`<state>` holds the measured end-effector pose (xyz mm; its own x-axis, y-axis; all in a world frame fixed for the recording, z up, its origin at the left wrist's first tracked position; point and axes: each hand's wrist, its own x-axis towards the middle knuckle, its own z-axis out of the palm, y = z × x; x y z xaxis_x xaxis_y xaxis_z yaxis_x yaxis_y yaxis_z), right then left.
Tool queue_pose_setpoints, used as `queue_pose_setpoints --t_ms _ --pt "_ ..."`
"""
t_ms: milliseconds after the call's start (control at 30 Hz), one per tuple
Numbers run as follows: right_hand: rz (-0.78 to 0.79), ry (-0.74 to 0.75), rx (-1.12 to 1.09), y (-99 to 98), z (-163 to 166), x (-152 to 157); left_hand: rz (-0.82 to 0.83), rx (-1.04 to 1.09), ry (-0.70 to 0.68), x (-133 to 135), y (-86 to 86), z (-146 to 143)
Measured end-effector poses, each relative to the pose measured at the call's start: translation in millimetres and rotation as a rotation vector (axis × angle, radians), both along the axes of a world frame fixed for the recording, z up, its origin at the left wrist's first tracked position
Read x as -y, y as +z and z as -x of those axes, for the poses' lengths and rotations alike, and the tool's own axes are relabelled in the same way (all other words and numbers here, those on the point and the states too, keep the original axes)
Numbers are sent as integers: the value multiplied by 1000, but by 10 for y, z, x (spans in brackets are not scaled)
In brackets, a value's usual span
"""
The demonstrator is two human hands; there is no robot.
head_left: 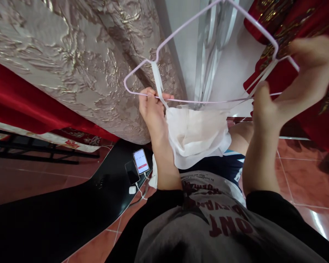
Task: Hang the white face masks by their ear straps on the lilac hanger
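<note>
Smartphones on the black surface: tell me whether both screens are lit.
No: one smartphone is lit, while the other smartphone beside it has a dark screen.

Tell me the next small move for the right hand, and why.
I'd probably settle the right strap at the hanger's right notch: it slants from there to the white garment, beside the open right hand, and whether it is fully seated is unclear. The left strap loops over the left notch, and the left hand grips the bottom bar.
</note>
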<state>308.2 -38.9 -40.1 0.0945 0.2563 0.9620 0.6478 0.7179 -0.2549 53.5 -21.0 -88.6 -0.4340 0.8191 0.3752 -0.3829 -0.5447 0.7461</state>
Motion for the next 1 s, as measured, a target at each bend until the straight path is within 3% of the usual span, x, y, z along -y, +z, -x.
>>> queue_pose_setpoints --t_ms 33,100,167,200,333,500,600,733,833,933,1000 --pt "40 62 28 -88 63 3 -4 -10 -10 7 -11 1" --pt "295 172 166 -267 187 7 3 -49 -13 18 -49 0" --pt "535 173 294 -417 291 8 46 -120 -5 28 -104 2" --pt "573 144 322 -473 330 9 78 -167 -13 39 -128 8" --pt "521 93 251 -555 394 11 185 -356 -102 195 -79 71" --pt "519 139 204 -511 360 22 300 -558 -40 582 307 208" --pt "510 163 181 -491 355 57 247 -515 -43 634 503 280" --pt "532 183 200 -483 379 105 116 -297 -125 405 654 309" --pt "557 180 213 -482 371 101 27 -92 17 225 634 346" --pt "567 186 220 -489 348 78 21 3 276 150 454 428" --pt "565 197 227 -498 356 76 91 -15 348 150 302 449"
